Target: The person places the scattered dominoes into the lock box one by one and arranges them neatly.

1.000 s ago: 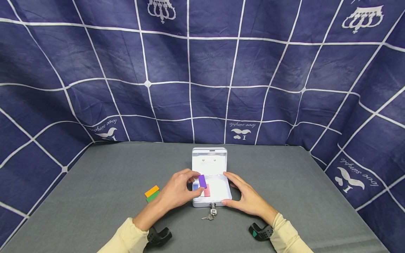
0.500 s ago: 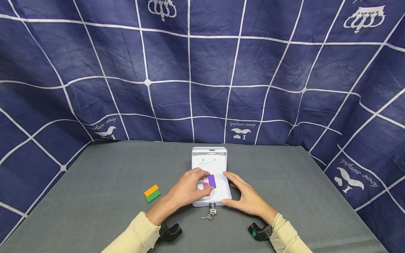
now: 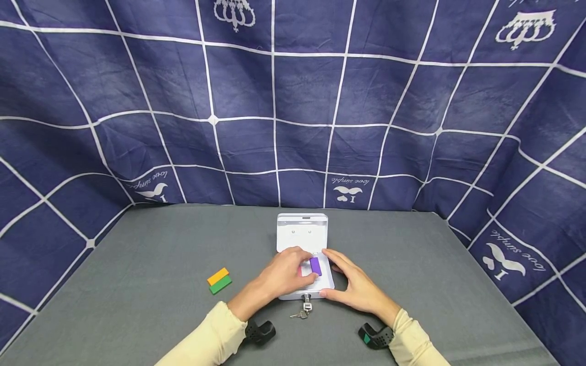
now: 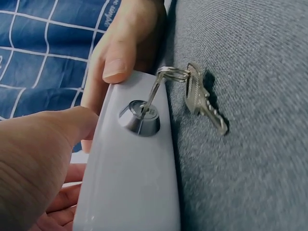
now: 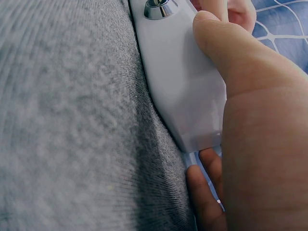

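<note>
A small white metal lockbox (image 3: 302,239) stands with its lid raised, its front lock (image 4: 142,118) bearing a ring of keys (image 4: 197,94). Between thumb and fingertips my left hand (image 3: 289,274) pinches a flat purple block (image 3: 316,266), low over the box's inside. Beside that block a sliver of a pink block (image 3: 300,271) shows in the box; the left hand covers the rest of that side. My right hand (image 3: 359,287) grips the right side of the box, thumb on the front corner (image 5: 207,29) and fingers around the side toward the hinge.
To the left on the grey cloth (image 3: 160,284) an orange block (image 3: 217,276) and a green block (image 3: 221,284) lie side by side. The keys hang down onto the cloth before the box. A blue checked curtain (image 3: 302,101) closes off the back and sides.
My left hand has carried the purple block rightward across the box and slightly down, past the pink block. A blue block seen earlier is now hidden. My right hand has stayed put.
</note>
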A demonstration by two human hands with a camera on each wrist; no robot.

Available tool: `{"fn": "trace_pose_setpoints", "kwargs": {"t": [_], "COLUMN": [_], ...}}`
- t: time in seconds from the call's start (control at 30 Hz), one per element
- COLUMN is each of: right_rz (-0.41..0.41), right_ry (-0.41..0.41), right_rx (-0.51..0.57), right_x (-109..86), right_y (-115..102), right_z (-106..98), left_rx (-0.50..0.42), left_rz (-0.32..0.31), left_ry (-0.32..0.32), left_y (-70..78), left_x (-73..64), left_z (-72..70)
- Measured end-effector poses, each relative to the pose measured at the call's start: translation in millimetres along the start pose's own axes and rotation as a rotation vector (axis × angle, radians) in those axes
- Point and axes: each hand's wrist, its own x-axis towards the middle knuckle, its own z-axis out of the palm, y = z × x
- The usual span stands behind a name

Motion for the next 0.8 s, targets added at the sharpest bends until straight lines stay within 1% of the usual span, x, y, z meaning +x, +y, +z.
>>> {"fn": "trace_pose_setpoints", "kwargs": {"t": [0.3,0.47,0.6,0.8], "right_rz": [-0.007,-0.017,-0.010,0.004], "right_ry": [0.002,0.004,0.003,0.001], "right_rx": [0.004,0.005,-0.013,-0.022], "right_x": [0.4,0.3,0.3,-0.1], "right_y": [0,-1,0,0], "right_z": [0,0,0,-1], "left_rx": [0.050,0.073,0.104,0.119], "left_rz": [-0.006,0.031,0.066,0.078], "left_ry": [-0.024,-0.024,-0.030,-0.070], "left_y": [6.0,7.7,8.6,9.8], "left_x": [4.1,6.0,8.0,10.8], "left_z": [8.1,12.3,14.2,15.4]}}
